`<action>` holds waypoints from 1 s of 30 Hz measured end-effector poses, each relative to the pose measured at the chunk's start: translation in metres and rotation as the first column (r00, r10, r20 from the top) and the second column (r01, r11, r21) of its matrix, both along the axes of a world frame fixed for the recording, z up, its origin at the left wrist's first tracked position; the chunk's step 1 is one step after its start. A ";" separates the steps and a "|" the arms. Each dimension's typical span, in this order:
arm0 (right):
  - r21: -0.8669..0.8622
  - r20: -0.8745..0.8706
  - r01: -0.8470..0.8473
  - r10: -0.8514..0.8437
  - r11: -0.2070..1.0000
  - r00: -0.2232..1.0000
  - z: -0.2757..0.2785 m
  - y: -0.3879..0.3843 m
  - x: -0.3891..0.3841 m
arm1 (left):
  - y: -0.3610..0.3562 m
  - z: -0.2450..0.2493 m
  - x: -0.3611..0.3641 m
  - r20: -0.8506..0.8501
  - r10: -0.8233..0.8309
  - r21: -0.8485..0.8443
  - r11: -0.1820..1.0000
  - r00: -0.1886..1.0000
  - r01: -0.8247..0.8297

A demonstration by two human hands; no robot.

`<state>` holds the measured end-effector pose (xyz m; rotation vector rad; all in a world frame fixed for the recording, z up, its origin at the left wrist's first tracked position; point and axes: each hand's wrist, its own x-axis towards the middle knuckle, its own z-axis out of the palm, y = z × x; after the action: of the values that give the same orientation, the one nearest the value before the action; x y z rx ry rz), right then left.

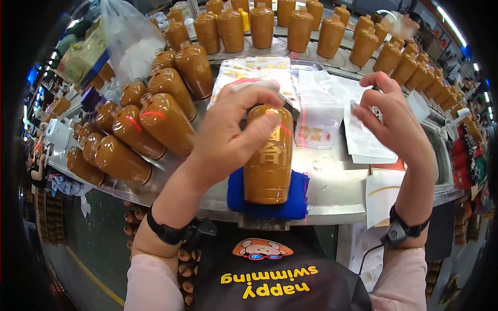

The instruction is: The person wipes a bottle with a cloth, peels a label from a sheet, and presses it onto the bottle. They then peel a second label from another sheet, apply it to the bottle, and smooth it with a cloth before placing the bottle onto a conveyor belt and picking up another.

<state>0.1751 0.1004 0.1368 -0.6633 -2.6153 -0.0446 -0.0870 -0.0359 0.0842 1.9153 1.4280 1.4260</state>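
A glossy brown bottle [267, 171] with raised gold characters on its front rests on a folded blue cloth [298, 194] at the counter's near edge. My left hand [231, 127] is curled around the bottle's top, the thumb across its shoulder, hiding the neck. A whitish piece [257, 85] shows along the fingers of that hand. My right hand [389, 116] is raised on the right, above white sheets [358, 137]. Its fingers are bent in towards the thumb; I cannot tell what is between them. A clear sheet with gold-and-red decals [316, 136] lies between bottle and right hand.
Several brown bottles [166, 122] stand grouped on the left. More bottles [301, 31] line the curved track behind. A stack of printed sheets [254, 65] lies beyond the bottle. A clear plastic bag [129, 41] hangs at upper left; a white cup [416, 106] stands right.
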 end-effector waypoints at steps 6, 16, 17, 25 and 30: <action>-0.139 -0.207 -0.327 0.296 0.935 0.933 0.026 -0.076 -0.041 | -0.006 0.004 0.000 0.054 -0.291 -0.080 0.952 0.955 0.295; -0.654 -0.418 -0.277 -0.031 0.704 0.908 -0.085 -0.102 -0.032 | -0.072 -0.045 -0.017 0.346 -0.083 -0.481 0.840 0.935 0.252; -0.667 -0.424 -0.269 -0.057 0.694 0.904 -0.095 -0.102 -0.032 | -0.071 -0.051 -0.017 0.368 -0.053 -0.485 0.841 0.928 0.240; -0.693 -0.459 -0.256 -0.139 0.674 0.877 -0.125 -0.094 -0.037 | -0.061 -0.083 -0.018 0.458 0.012 -0.443 0.870 0.889 0.217; -0.724 -0.472 -0.272 -0.168 0.634 0.865 -0.124 -0.094 -0.039 | -0.058 -0.083 -0.020 0.578 -0.007 -0.430 0.847 0.816 0.312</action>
<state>0.1363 0.0068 0.0125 -0.7242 -2.0289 1.1962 -0.1066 -0.0937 0.0009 1.1235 1.1545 1.2180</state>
